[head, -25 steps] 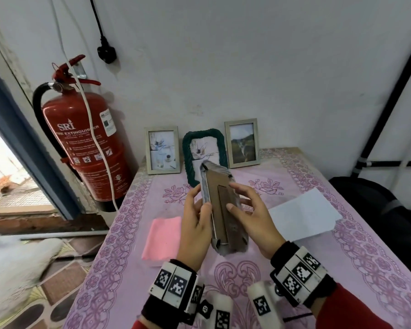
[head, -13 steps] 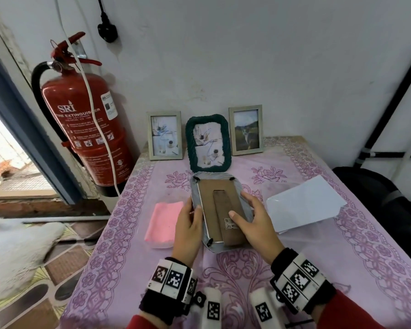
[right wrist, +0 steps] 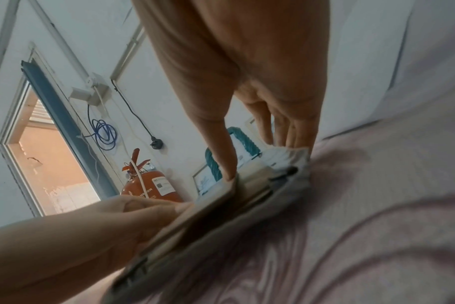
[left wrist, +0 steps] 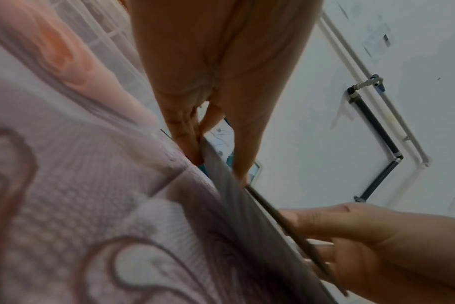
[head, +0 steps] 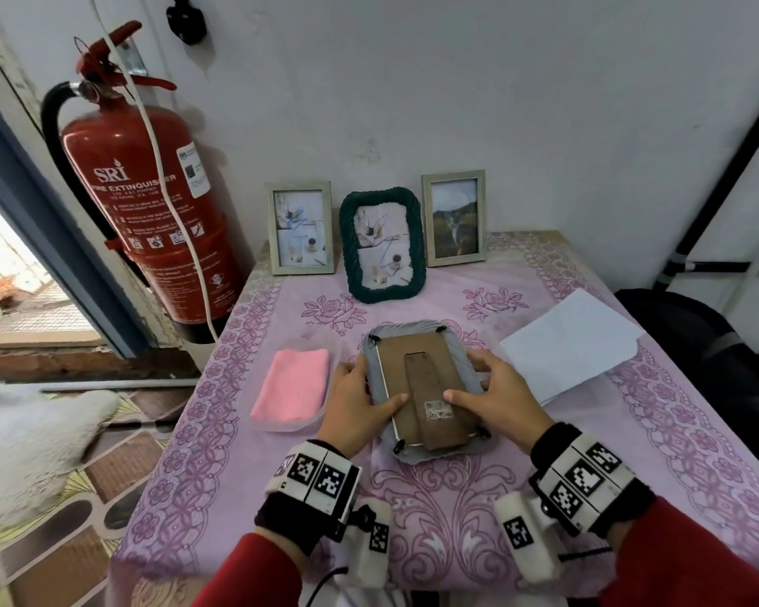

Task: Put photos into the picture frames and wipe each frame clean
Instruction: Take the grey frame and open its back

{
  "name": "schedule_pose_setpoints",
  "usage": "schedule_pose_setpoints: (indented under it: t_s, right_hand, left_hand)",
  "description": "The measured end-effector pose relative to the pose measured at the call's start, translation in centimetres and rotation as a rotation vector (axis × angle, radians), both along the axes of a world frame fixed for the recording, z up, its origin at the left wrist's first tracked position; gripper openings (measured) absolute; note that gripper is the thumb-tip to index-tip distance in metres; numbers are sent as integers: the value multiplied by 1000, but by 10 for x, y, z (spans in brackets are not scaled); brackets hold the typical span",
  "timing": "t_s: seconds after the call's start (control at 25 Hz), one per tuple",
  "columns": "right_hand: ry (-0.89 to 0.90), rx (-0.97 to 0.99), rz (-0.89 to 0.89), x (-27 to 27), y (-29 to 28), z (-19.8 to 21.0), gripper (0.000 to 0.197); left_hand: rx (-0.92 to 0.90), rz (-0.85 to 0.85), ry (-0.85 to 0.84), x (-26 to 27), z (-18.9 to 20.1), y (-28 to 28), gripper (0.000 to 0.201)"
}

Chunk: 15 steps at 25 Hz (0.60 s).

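Grey picture frame (head: 417, 387) face down on the table (head: 632, 431), left hand (head: 355, 407) and right hand (head: 496, 398) gripping its side edges, fingers (head: 478, 359) curled around rim, thumbs on brown backing.

Face-down frame (head: 421, 378) between cloth (head: 292, 389) left and paper (head: 570, 348) right.

head view bright & even; daylight blows out at the doorway (head: 14, 273) on the left, strong wide-angle bend at edges. both wrist views dimmer w/ motion blur, tablecloth (left wrist: 65, 205) up close out of focus, soft shadows under the frame (right wrist: 221, 216).
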State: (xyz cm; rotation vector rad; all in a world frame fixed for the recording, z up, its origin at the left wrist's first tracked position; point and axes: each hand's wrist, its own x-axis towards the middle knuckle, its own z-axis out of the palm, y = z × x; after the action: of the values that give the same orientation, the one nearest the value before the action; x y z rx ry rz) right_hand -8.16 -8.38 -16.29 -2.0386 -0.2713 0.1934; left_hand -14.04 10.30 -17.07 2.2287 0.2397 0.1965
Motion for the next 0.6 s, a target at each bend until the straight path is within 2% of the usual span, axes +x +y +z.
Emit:
schedule_pose_setpoints:
  t_s: [0.16,0.28,0.4,0.52,0.6]
  right_hand:
    - [-26,-129,30,9,-14,2,52]
    - [-30,-185,76,11,-19,2,48]
    - [-7,-215,103,10,-21,4,47]
    - [1,-234,141,6,-25,4,50]
    - [7,-232,190,1,-31,5,50]
  left_hand:
    - [-61,-97,69,-1,-2,3,41]
    - [-95,-75,40,-3,-5,5,40]
    - [-32,-52,35,-2,-5,4,33]
    - [-40,-71,62,-7,-8,4,50]
    - [-104,-121,55,-15,-9,4,51]
